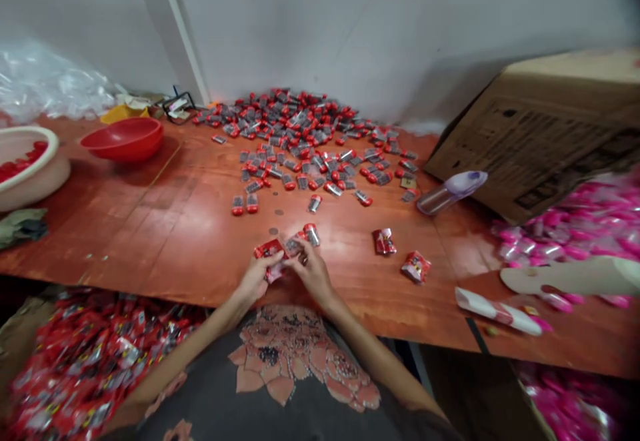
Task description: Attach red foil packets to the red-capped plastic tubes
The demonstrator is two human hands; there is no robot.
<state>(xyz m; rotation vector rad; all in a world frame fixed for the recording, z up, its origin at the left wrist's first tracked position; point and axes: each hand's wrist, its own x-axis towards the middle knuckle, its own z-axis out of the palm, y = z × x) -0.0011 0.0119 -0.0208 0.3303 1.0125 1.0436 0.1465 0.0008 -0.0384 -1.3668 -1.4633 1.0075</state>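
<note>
Close to the table's front edge, my left hand (256, 277) pinches a red printed packet (269, 248). My right hand (313, 270) is beside it, thumb and fingers closed on a small clear container with a red end (294, 244), held against the packet's right side. Just beyond my right fingertips is another red-capped container (311, 234); whether it touches them I cannot tell. Two more red-capped containers (245, 204) stand side by side farther forward, and a single one (315, 203) is to their right. Two plump red packets (385, 242) (416, 266) rest to the right of my hands.
A heap of red-capped containers (300, 118) lies against the wall. At left are a red bowl (125, 140) and a white tub (55, 173). A cardboard box (540, 128), pink-capped containers (575, 221) and a clear scoop-like piece (450, 191) occupy the right. Red packets (100, 354) fill the space below left.
</note>
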